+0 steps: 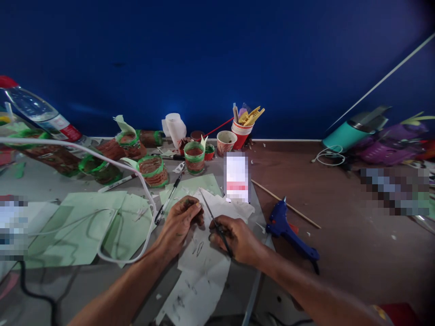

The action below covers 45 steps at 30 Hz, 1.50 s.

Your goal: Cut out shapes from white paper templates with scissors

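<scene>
My right hand (234, 237) is closed around dark-handled scissors (217, 226), whose thin blades point up and to the left. Fingertips pinched, my left hand (181, 222) sits just left of the blades; whatever is between the fingers is too small to make out. Beneath both hands lies white paper (204, 267) with small pencil-like marks, its edges cut unevenly. A pale green sheet (210, 183) shows behind it. Tiny paper scraps are scattered around.
A blue glue gun (292, 231) and a wooden stick (302, 215) lie at right. Behind stand brown-and-green cups (195, 158), a paper cup (226, 142) and a lit phone (237, 176). A white cable (149, 217) loops over green paper (74, 226); a pen (170, 197) lies near my left hand.
</scene>
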Each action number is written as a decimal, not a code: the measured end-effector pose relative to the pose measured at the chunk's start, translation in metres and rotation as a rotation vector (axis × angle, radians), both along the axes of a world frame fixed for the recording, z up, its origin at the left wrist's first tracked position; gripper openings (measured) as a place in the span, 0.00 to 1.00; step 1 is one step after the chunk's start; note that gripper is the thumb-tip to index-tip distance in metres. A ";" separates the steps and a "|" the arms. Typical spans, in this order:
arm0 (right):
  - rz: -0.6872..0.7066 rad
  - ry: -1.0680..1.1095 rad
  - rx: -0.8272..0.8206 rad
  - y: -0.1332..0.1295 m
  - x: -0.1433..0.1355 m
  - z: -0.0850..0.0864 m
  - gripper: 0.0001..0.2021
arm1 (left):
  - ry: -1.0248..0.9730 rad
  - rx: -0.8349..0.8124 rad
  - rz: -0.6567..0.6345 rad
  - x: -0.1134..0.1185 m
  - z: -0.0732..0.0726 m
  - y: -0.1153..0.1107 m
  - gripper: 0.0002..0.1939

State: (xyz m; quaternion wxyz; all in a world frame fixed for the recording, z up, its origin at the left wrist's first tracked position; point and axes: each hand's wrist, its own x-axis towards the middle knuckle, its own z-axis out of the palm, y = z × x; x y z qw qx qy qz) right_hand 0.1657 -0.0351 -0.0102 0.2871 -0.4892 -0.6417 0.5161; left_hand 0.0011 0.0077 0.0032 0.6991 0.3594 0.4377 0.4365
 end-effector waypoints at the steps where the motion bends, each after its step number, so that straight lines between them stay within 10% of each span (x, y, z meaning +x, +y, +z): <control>1: -0.007 0.023 -0.008 0.000 0.000 0.001 0.09 | -0.002 0.001 0.007 0.000 0.000 0.000 0.08; 45: 0.020 -0.084 0.046 -0.001 -0.001 0.008 0.06 | -0.203 -0.192 -0.091 0.001 0.000 -0.004 0.09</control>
